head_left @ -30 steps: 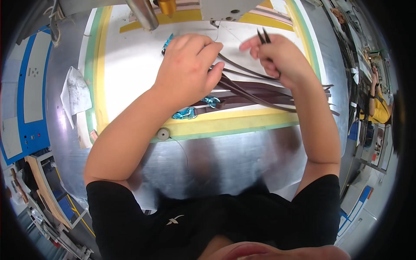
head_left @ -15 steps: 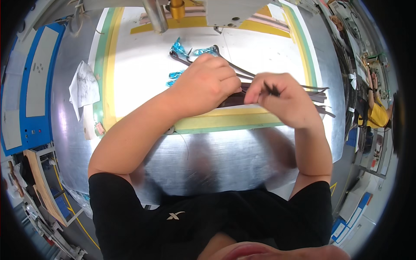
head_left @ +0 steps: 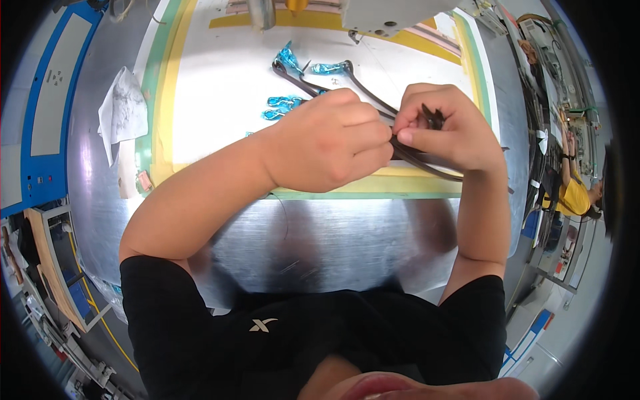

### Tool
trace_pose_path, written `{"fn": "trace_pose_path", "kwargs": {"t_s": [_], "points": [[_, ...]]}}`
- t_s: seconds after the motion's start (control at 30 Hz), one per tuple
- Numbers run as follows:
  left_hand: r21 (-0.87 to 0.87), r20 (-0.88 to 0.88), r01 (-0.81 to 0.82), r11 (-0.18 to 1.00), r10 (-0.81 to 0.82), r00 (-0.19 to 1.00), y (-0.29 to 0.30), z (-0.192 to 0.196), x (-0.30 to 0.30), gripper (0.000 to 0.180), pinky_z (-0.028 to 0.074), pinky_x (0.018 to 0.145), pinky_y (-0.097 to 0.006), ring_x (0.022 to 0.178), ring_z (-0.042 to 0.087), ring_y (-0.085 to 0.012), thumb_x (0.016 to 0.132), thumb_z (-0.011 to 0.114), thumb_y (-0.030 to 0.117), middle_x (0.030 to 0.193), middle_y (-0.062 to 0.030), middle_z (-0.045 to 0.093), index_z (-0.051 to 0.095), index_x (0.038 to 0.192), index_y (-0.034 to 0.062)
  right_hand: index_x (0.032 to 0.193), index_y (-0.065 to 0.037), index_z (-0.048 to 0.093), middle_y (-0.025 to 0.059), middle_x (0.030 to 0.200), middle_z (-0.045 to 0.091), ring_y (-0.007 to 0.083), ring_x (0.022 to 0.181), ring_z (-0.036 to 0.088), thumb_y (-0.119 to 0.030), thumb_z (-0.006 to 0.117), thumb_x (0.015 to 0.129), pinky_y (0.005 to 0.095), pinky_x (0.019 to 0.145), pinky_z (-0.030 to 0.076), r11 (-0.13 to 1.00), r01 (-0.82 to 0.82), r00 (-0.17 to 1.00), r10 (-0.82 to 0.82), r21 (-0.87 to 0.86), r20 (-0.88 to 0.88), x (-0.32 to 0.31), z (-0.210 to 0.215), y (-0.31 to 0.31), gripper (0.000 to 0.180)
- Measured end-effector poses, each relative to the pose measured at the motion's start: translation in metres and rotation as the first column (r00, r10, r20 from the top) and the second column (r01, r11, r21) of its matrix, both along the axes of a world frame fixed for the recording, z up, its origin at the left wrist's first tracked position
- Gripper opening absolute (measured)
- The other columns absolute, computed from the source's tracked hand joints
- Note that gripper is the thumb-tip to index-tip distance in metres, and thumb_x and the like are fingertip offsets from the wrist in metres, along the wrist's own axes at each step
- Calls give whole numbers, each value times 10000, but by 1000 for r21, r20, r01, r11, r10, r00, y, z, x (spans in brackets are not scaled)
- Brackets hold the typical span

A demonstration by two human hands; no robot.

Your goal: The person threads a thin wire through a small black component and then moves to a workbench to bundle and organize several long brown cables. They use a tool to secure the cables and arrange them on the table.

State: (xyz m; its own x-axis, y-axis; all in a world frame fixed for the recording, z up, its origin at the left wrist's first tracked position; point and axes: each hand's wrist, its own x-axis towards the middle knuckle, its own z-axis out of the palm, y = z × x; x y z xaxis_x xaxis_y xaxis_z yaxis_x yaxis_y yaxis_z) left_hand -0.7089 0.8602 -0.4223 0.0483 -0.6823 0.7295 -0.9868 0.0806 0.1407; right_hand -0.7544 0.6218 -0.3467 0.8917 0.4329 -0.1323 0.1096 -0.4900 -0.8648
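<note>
Your left hand (head_left: 330, 140) is curled into a closed fist around a bundle of dark straps (head_left: 427, 163), pinching them just above the table's green and yellow border (head_left: 373, 189); your right hand (head_left: 448, 127) meets it, thumb and forefinger closed on the same straps, with small black snips (head_left: 433, 117) held against its fingers; the straps trail left across the white work surface (head_left: 220, 100) toward blue plastic-wrapped ends (head_left: 283, 103); a crumpled white cloth (head_left: 121, 107) lies well apart on the metal table (head_left: 333, 240).

left hand (head_left: 330, 143): fisted, fingers curled | right hand (head_left: 443, 130): pinching, fingertips meeting left
</note>
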Motion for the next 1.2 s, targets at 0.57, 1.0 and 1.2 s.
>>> {"fn": "trace_pose_path", "kwargs": {"t_s": [0.57, 1.0, 1.2], "points": [[481, -81, -501, 719, 606, 792, -37, -7, 52, 444, 463, 1013, -466, 1152, 602, -368, 967, 636, 458, 1209, -166, 670, 704, 1198, 86, 872, 10, 687, 42, 765, 677, 119, 693, 601, -63, 723, 822, 288, 643, 481, 756, 614, 668, -651, 226, 361, 84, -57, 2, 95], [622, -38, -475, 622, 631, 775, -42, -7, 55, 679, 399, 1107, -493, 1309, 533, -382, 1007, 496, 541, 1360, -234, 597, 539, 1416, 0, 815, 24, 686, 36, 738, 656, 108, 672, 568, -53, 701, 820, 280, 622, 467, 767, 614, 652, -625, 184, 428, 82, -74, 15, 79], [613, -86, -447, 651, 618, 782, -40, -1, 51, 665, 386, 1122, -478, 1329, 523, -371, 1022, 478, 521, 1374, -235, 595, 533, 1425, -6, 841, 25, 678, 42, 753, 655, 112, 688, 573, -47, 720, 819, 282, 627, 465, 734, 641, 639, -671, 222, 376, 85, -76, 16, 86]]}}
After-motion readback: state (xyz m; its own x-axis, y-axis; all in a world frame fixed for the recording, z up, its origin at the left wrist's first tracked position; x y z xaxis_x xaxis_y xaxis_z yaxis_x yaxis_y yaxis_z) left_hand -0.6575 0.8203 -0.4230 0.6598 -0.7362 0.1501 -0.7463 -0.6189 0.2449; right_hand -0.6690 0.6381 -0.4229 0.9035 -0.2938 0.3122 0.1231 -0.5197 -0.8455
